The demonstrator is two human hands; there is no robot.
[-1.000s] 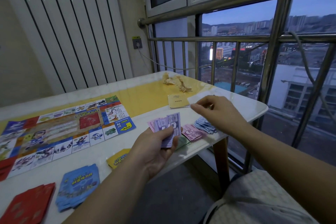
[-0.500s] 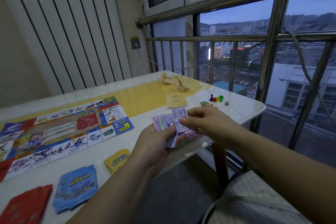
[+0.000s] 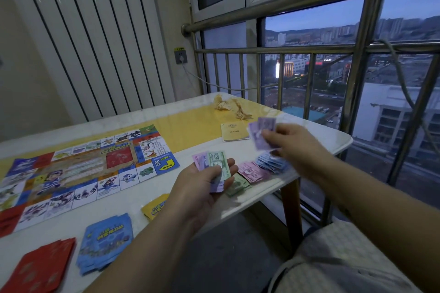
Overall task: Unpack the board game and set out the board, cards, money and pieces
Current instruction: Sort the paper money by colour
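Gripping a fanned wad of green and purple paper notes [image 3: 215,169], the left hand [image 3: 202,188] stays low; right hand [image 3: 292,143] pinches purple paper bills [image 3: 263,132] above blue [image 3: 271,163] and pink note piles [image 3: 252,171] on the white worktop [image 3: 133,200].

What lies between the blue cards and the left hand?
In the head view, a small yellow card stack, between blue cards and left hand.

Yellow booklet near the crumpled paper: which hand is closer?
Right. The right hand, pinching purple notes, hovers just right of the yellow booklet; the left hand grips a fan of notes well short of it, nearer the person.
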